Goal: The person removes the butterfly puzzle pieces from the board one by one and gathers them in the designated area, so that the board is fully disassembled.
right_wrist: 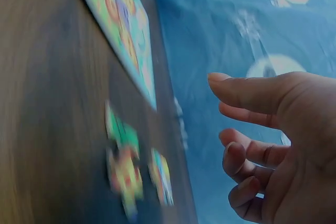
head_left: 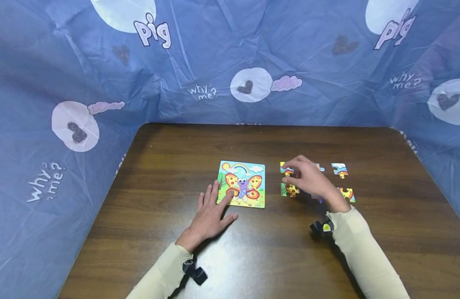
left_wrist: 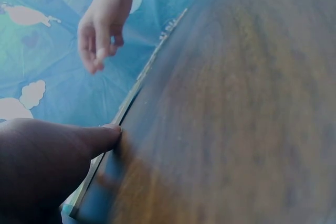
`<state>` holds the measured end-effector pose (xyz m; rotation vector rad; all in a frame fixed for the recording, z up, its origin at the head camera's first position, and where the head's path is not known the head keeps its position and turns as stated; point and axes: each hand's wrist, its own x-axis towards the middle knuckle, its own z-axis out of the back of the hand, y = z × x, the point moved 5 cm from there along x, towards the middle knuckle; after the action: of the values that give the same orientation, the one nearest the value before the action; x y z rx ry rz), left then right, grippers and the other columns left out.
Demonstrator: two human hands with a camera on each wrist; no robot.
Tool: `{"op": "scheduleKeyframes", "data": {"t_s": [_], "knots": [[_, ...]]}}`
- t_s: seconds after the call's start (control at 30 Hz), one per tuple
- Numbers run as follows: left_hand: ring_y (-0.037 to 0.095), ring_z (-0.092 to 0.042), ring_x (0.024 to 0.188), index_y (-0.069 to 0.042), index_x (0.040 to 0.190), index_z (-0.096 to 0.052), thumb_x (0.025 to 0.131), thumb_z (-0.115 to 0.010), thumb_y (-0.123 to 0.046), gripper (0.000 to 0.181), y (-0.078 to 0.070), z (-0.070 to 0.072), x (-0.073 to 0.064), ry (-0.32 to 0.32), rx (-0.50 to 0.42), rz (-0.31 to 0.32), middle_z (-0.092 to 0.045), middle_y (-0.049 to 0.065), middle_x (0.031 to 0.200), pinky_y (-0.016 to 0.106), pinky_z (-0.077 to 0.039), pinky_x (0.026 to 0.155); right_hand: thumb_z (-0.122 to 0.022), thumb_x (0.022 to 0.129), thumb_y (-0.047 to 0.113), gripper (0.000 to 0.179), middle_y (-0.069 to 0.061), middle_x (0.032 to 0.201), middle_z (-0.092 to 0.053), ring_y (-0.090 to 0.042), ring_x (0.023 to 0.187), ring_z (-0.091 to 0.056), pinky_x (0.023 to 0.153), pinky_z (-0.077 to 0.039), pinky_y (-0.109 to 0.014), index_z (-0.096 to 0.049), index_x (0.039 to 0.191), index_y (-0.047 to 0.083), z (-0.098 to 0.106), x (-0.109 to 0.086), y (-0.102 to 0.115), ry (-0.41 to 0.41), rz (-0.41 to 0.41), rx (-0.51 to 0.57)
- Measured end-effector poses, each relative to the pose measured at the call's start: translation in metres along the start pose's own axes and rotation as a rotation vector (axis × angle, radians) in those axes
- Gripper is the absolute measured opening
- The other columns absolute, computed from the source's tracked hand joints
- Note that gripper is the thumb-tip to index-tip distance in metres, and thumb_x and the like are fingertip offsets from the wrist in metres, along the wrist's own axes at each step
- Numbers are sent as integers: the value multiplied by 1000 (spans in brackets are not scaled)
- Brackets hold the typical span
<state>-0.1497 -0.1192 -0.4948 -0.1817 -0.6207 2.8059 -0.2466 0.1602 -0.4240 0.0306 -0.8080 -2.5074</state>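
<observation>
A person's two hands work over a brown wooden bench (head_left: 275,257). A square butterfly picture board (head_left: 255,195) lies flat near the middle of the bench, and the left hand (head_left: 209,218) rests at its lower left corner. That hand is spread, fingers mostly straight, with the index fingertip over the printed butterfly's lower left wing and the thumb out below the board; it grips nothing.

To the right of the board, jigsaw pieces lie in two loose rows. The right hand (head_left: 311,176) is above them, its fingers loosely bent and the thumb standing well apart, with nothing between them. It partly hides the two left pieces, the upper-left piece (head_left: 283,166) and the lower-left piece (head_left: 291,191). Only bits of the upper-middle piece (head_left: 321,167) and the lower-middle piece (head_left: 319,200) show around the hand and wrist. The upper-right piece (head_left: 340,168) is in plain sight, while the wrist overlaps the lower-right piece (head_left: 349,194).

The right wrist view blurs the pieces and cuts off the board at the top. In the left wrist view the thumb seems to meet a thin edge, probably the board's, though the angle makes that hard to confirm.
</observation>
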Motion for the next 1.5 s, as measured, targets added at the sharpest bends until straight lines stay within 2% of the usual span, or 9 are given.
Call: {"op": "scheduleKeyframes", "data": {"t_s": [0.17,0.33,0.43,0.67,0.83,1.0,1.13,1.37,1.5], "knots": [[47,-5,156,-27,157,-33,96,-56,-54,71,0,1,-3,26,13,-9,0,23,169,65,-8,124,-79,86,20,37,-18,114,-64,-16,75,-56,71,-46,-33,-70,118,3,-30,19,28,60,38,12],[49,-7,155,-28,156,-36,96,-57,-55,69,-2,-2,-11,49,41,-28,-2,25,168,66,-12,123,-78,86,20,36,-16,113,-66,-24,85,-60,79,-49,-39,-70,117,3,-54,33,52,100,92,-1],[49,-7,155,-29,155,-37,96,-57,-55,68,-3,-2,-16,46,44,-33,-4,27,167,66,-12,123,-77,86,20,37,-15,115,-66,-28,94,-63,84,-52,-43,-69,119,4,-65,40,64,130,95,-1],[51,-9,154,-29,155,-38,96,-57,-53,66,-7,-2,-25,23,46,-32,-6,33,165,67,-14,122,-74,90,24,42,-14,123,-64,-27,103,-62,89,-53,-45,-66,127,6,-89,51,81,203,71,-2],[52,-11,153,-28,154,-40,96,-57,-52,65,-8,-3,-26,6,58,-31,-9,34,164,68,-16,121,-75,90,28,49,-15,129,-62,-27,111,-60,92,-53,-45,-63,132,5,-105,57,91,235,80,18],[51,-10,154,-28,154,-40,96,-56,-53,65,-8,-5,-25,21,67,-21,-10,33,165,67,-15,121,-76,88,29,47,-14,123,-61,-22,100,-57,82,-51,-39,-64,128,7,-119,60,95,266,78,18],[50,-9,154,-28,154,-40,96,-55,-56,66,-7,-6,-24,41,71,-17,-9,32,165,67,-15,121,-78,86,29,52,-13,123,-59,-22,103,-57,88,-52,-40,-63,131,7,-127,61,95,271,54,5],[50,-9,154,-28,154,-39,92,-59,-61,73,-7,-5,-25,44,76,-21,-8,31,165,68,-15,121,-80,84,32,51,-9,116,-57,-17,94,-54,79,-49,-34,-67,130,14,-133,62,95,265,38,-6],[51,-10,154,-28,155,-38,91,-60,-62,76,-8,-4,-25,39,88,-29,-9,32,165,68,-15,121,-80,84,32,48,-8,117,-57,-17,95,-55,79,-50,-35,-68,128,16,-133,61,94,252,38,-3]]}}
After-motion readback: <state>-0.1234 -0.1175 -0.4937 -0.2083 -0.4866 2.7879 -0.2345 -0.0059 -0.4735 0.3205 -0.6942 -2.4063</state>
